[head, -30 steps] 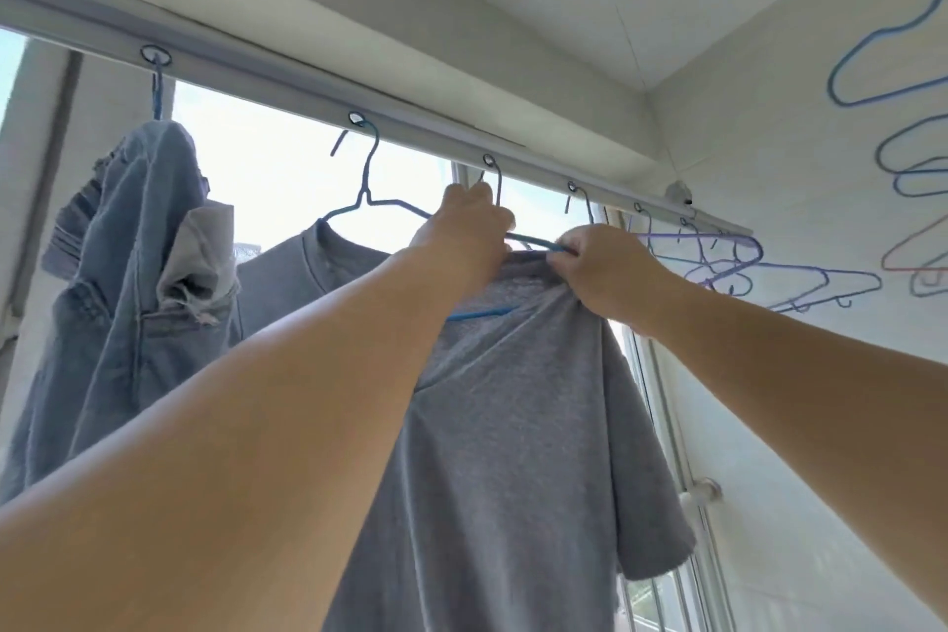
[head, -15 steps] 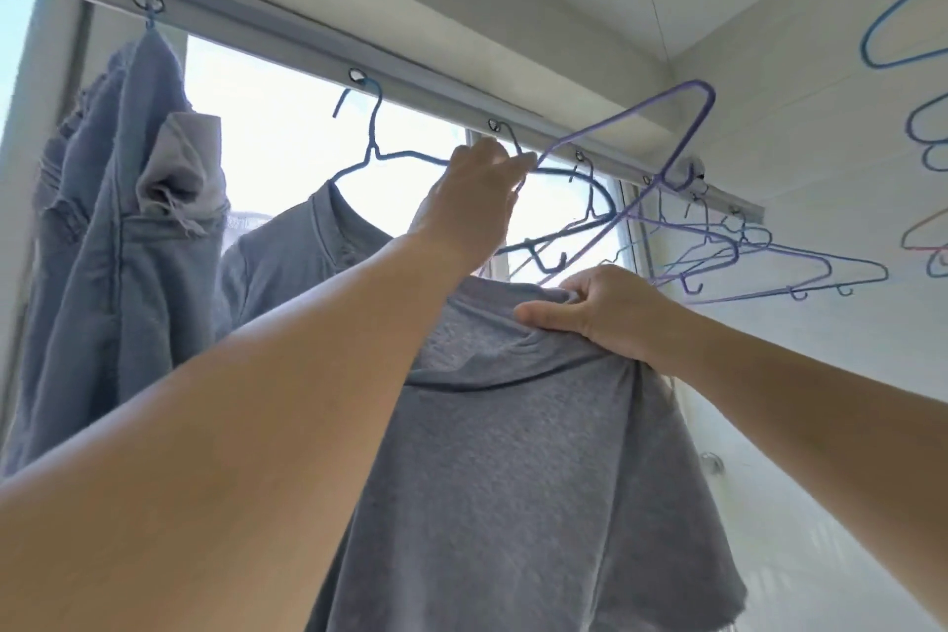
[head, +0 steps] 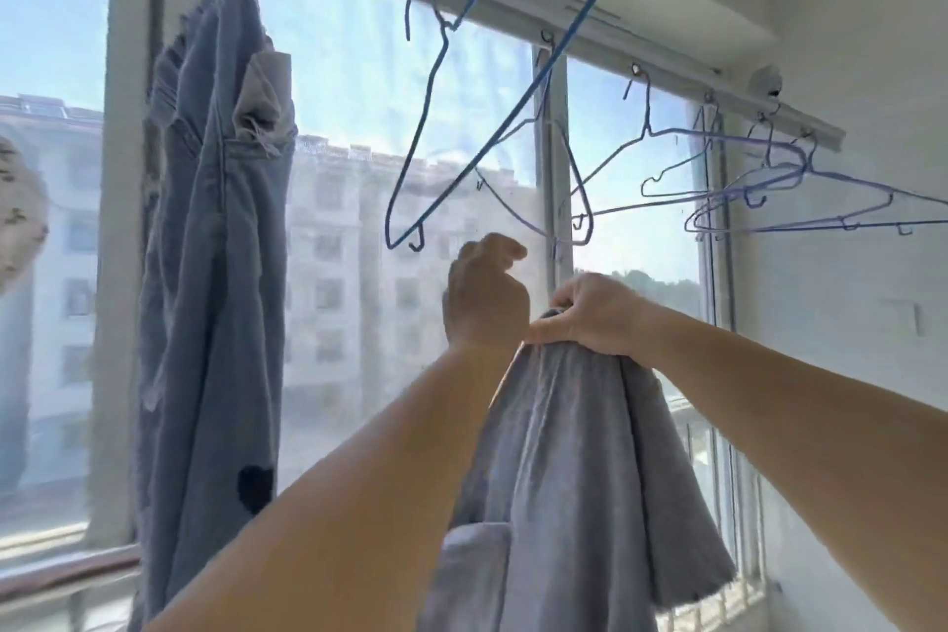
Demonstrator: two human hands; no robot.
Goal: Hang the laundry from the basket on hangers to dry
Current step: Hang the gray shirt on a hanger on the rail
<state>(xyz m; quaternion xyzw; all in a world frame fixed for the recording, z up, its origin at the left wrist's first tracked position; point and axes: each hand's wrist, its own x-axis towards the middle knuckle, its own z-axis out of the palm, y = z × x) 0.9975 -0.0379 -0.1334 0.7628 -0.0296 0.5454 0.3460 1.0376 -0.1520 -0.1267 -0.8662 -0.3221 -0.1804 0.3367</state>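
Note:
My right hand (head: pixel 597 316) grips the bunched top of a grey T-shirt (head: pixel 574 467), which hangs down in folds below it. Just to its left, my left hand (head: pixel 485 295) is raised with its fingers curled, and nothing shows in them. Above that hand a bare blue wire hanger (head: pixel 436 128) dangles tilted from the rail (head: pixel 667 77) over the window. A pair of blue jeans (head: pixel 215 231) hangs from a hook at the left.
Several empty purple and blue hangers (head: pixel 769 195) hang bunched on the rail at the right, close to the white wall (head: pixel 862 272). A patterned cloth (head: pixel 20 221) shows at the far left edge. The window (head: pixel 354 221) and its railing lie straight ahead.
Both hands have dropped below the rail with the grey shirt. My left hand has let go of the hanger it held up. The blue hanger now hangs bare and tilted.

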